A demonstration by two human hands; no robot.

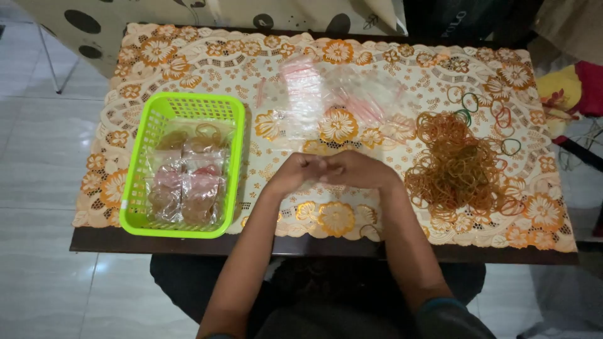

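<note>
The left hand (296,171) and the right hand (358,169) meet at the front middle of the tabletop (188,242), just in front of the clear bags (326,97). Both hands are curled into loose fists and the knuckles touch each other. The fingers are pressed together, but I cannot tell if they pinch something between them, because the fingertips are hidden.

The tabletop is covered by one cloth (389,63) with orange and gold flowers. I use the hands as the landmark for the other things.

To the right of the hands, near the right wrist, lies one big heap of orange rubber bands (455,166). The bands are too many and too tangled to count. Behind this heap and to its right, some loose bands (496,113) lie apart on the cloth, about six of them, in green, red and orange colours.

Behind the hands, a pile of empty clear bags with pink strips is spread out flat. Their number I cannot tell, since they overlap.

To the left of the hands stands one green plastic basket (141,141) with a grid wall. Inside it lie filled small bags (188,188) of bands, about six, in two rows.

Both forearms come from the near edge of the tabletop.
</note>
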